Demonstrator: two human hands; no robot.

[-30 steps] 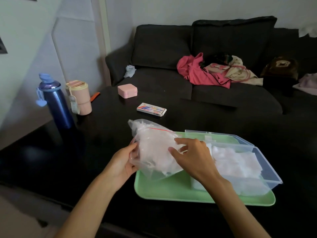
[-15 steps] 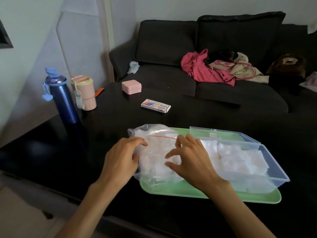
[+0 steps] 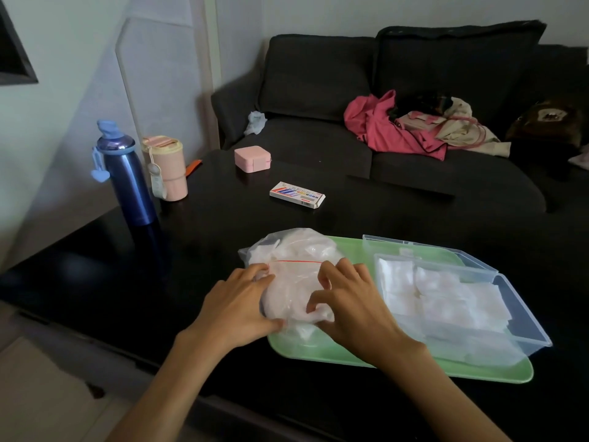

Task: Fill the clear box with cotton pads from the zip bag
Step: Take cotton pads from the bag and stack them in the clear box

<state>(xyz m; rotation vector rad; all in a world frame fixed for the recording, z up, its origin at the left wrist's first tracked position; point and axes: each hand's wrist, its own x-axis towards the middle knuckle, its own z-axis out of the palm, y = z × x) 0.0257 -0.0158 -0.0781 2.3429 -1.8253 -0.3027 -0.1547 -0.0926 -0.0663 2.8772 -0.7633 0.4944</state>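
Lowered flat onto green tray [image 3: 497,374]: crinkly zip bag [image 3: 293,275], red seal crosswise, pinched by left hand [image 3: 237,309] and right hand [image 3: 353,306]

Zip bag [image 3: 296,272] near part hidden under hands; small carton [image 3: 297,195] print illegible.

Mint-green tray [image 3: 497,373], red-striped clear zip bag [image 3: 296,253], white cotton pads [image 3: 446,298], black table [image 3: 223,224]

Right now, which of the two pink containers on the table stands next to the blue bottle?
The tall round pink container; the square pink case sits apart, nearer the sofa, from the blue bottle.
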